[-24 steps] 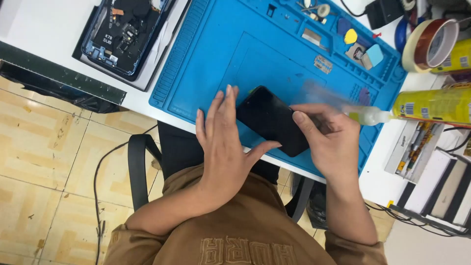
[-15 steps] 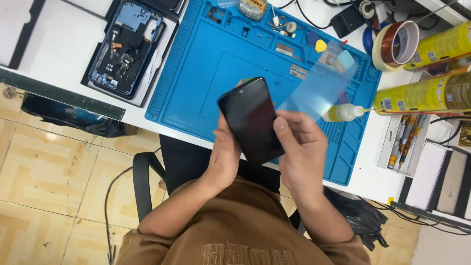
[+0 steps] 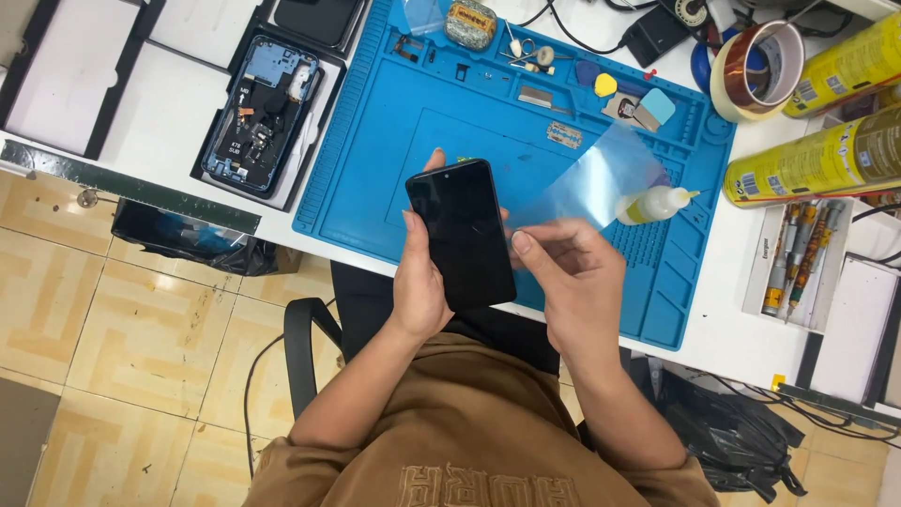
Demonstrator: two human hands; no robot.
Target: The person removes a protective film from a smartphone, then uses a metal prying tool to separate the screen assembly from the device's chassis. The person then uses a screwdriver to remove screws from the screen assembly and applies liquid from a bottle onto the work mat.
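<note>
The phone [image 3: 461, 233] stands lengthwise, top toward the mat's [image 3: 375, 150] far edge — left hand [image 3: 419, 282] clasps it; right hand [image 3: 574, 282] pinches the film [image 3: 601, 178].

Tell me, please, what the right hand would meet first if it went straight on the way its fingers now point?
Probably the black phone held in the left hand: the right hand, pinching a clear film, points its fingers toward the phone's right edge, though depth between them is unclear.
</note>
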